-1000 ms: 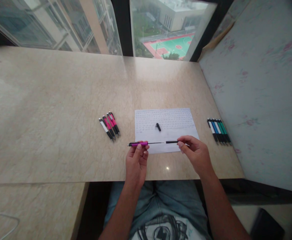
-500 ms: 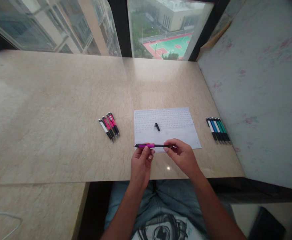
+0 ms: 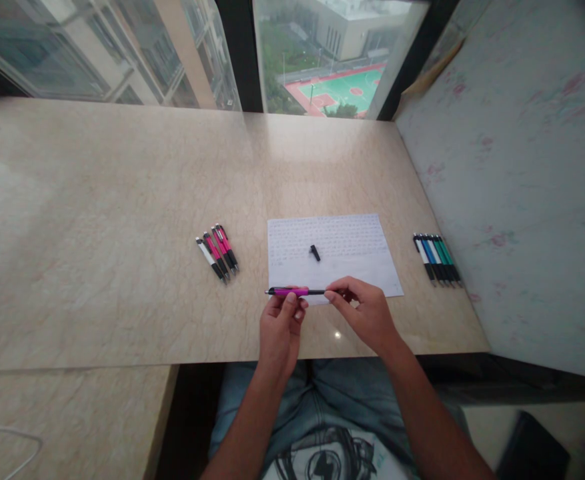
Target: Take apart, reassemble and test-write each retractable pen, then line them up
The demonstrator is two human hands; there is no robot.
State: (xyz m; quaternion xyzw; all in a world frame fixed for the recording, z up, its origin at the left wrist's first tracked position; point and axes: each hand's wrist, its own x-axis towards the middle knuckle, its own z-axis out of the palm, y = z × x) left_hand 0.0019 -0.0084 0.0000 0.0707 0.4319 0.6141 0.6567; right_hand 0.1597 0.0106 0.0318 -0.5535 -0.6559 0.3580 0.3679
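Barrel [image 3: 296, 291], purple and held level, now meets its black grip sleeve [image 3: 316, 292] end to end! A second ago there's a gap, with thin refill bare between them; now it's covered. The right hand [image 3: 365, 312] has come leftward, bringing the sleeve in, and since half a second ago both hands have slid only a touch further left.

To the grip: the left hand [image 3: 280, 330] has the barrel pinched between thumb and fingers, closed down narrow. The right pinches the sleeve just as tightly, thumb and fingertips hiding its far end. All this is above the lower left part of the paper sheet [image 3: 357, 263].

On that sheet, rows of handwriting fill the upper part, far too small to read. A small black piece [image 3: 315, 253] lies there, unmoved. White and pink pens [image 3: 218, 250] rest at left; white, blue and green pens [image 3: 436, 260] line up at right, any lettering too tiny to make out.
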